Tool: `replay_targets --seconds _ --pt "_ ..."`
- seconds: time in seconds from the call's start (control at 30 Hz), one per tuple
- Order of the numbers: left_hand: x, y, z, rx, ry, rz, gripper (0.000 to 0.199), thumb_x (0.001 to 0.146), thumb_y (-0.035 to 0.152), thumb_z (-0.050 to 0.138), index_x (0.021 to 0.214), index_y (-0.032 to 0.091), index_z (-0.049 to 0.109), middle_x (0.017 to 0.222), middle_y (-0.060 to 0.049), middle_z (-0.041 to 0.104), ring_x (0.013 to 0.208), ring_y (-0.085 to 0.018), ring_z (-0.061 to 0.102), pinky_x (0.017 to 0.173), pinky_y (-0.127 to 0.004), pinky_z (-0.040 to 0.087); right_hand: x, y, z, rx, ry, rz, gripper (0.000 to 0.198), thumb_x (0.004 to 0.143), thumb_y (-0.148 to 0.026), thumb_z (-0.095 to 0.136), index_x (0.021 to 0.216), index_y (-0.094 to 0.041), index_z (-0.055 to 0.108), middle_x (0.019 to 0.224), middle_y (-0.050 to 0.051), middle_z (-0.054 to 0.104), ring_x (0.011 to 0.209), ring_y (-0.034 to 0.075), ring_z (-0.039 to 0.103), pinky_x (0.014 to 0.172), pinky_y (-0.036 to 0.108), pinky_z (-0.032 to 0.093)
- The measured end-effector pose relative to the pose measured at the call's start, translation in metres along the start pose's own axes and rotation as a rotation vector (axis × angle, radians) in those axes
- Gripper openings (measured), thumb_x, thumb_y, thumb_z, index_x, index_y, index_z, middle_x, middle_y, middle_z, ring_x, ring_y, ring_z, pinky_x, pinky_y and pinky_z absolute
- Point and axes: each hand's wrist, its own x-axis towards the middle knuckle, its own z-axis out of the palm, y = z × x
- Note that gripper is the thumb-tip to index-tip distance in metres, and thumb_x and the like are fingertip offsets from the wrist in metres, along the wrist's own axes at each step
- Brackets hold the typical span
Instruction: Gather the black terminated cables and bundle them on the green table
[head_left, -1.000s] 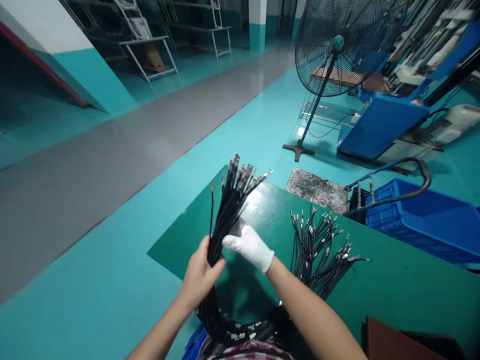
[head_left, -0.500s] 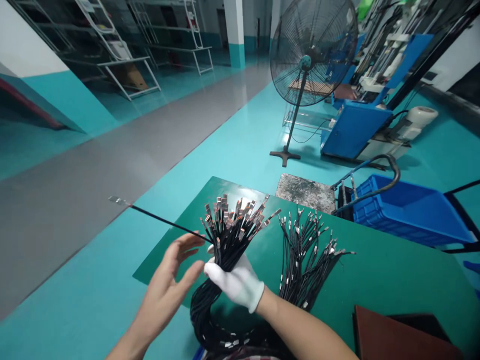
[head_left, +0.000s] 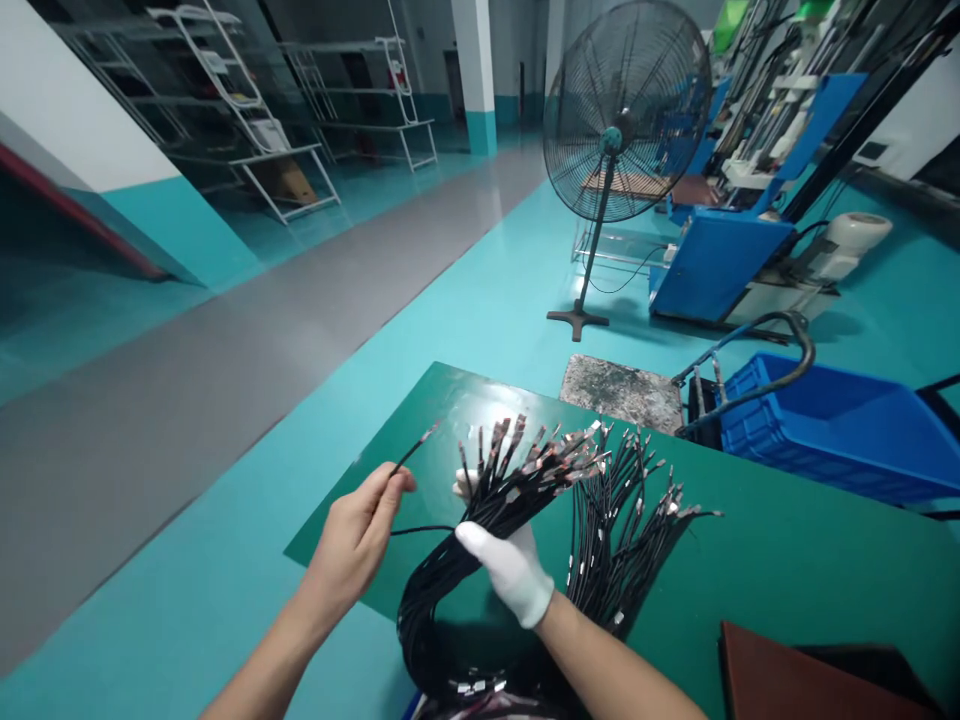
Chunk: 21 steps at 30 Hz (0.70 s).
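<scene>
My right hand point(head_left: 514, 570), in a white glove, is wrapped around a thick bundle of black cables point(head_left: 450, 560) with shiny metal terminals at their ends. The bundle's ends fan out to the upper right, and its length curves down toward my body. My bare left hand point(head_left: 367, 520) pinches a single black cable point(head_left: 409, 455) close to its tip, left of the bundle. Part of that cable runs from below my left fingers back to the bundle. A second bunch of black cables point(head_left: 619, 540) lies on the green table point(head_left: 787, 560), right of my gloved hand.
A reddish-brown flat object point(head_left: 795, 680) lies at the table's near right. Beyond the table stand a trolley with a worn platform point(head_left: 622, 390), a blue crate point(head_left: 847, 430), a black pedestal fan point(head_left: 622, 110) and a blue machine point(head_left: 720, 260). Shelving racks point(head_left: 285, 160) are at far left.
My left hand has gone from open to closed on the single cable, whose tip now points up right instead of far left. The bundle in my right hand has tilted to the right.
</scene>
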Motion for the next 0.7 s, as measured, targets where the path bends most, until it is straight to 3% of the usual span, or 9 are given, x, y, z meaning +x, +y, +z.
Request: replay_targets --seconds 0.13,0.23,0.33,0.4,0.5,0.63,0.7 --pt "-0.007 0.001 0.013 -0.149 -0.303 -0.185 0.047 0.091 0.059 0.039 0.087 0.017 0.060 0.055 0.005 0.032 0.048 -0.009 0.029 0.045 -0.022 0.025 0.006 0.004 -0.010 0.086 0.123 0.040 0.031 0.074 -0.030 0.071 0.103 -0.025 0.063 0.108 0.003 0.068 0.093 0.020 0.066 0.094 0.040 0.051" --pt "-0.009 0.007 0.028 -0.260 -0.285 -0.211 0.046 0.091 0.055 0.043 0.107 0.017 0.063 0.062 0.003 0.040 0.052 -0.010 0.038 0.049 -0.021 0.036 0.010 0.003 -0.018 0.074 0.162 0.048 0.025 0.073 -0.031 0.072 0.096 -0.024 0.064 0.093 0.001 0.069 0.091 0.018 0.064 0.094 0.038 0.050" --pt "-0.008 0.012 0.036 -0.307 -0.241 -0.174 0.043 0.090 0.050 0.049 0.111 0.018 0.068 0.093 -0.006 0.057 0.083 -0.017 0.058 0.076 -0.028 0.052 0.009 0.000 -0.023 0.059 0.147 0.067 0.023 0.072 -0.032 0.073 0.093 -0.023 0.065 0.091 0.002 0.069 0.091 0.019 0.064 0.095 0.040 0.050" --pt "-0.007 0.014 0.039 -0.338 -0.273 -0.160 0.041 0.090 0.048 0.050 0.114 0.020 0.069 0.115 -0.009 0.058 0.104 -0.022 0.058 0.092 -0.033 0.051 0.007 -0.002 -0.025 0.046 0.113 0.088 0.021 0.072 -0.033 0.073 0.091 -0.024 0.068 0.094 0.003 0.070 0.094 0.021 0.064 0.097 0.041 0.050" --pt "-0.005 0.014 0.046 -0.310 -0.319 -0.110 0.037 0.091 0.042 0.050 0.115 0.021 0.069 0.125 -0.009 0.058 0.118 -0.024 0.053 0.104 -0.035 0.042 0.005 0.000 -0.027 0.076 0.064 0.111 0.021 0.073 -0.036 0.072 0.090 -0.024 0.071 0.100 0.004 0.071 0.099 0.023 0.064 0.097 0.043 0.051" --pt "-0.001 0.018 0.057 -0.337 -0.315 -0.085 0.037 0.091 0.042 0.051 0.116 0.020 0.069 0.127 -0.008 0.060 0.119 -0.025 0.052 0.102 -0.033 0.041 0.006 0.005 -0.032 0.118 -0.052 0.129 0.025 0.075 -0.038 0.073 0.096 -0.024 0.072 0.101 0.003 0.071 0.097 0.023 0.066 0.095 0.043 0.052" --pt "0.003 0.026 0.060 -0.391 -0.344 -0.082 0.036 0.090 0.041 0.055 0.116 0.019 0.068 0.126 -0.008 0.061 0.117 -0.024 0.054 0.100 -0.031 0.042 0.008 0.004 -0.035 0.114 -0.135 0.128 0.037 0.073 -0.035 0.075 0.109 -0.025 0.069 0.113 0.003 0.068 0.105 0.022 0.063 0.101 0.042 0.049"
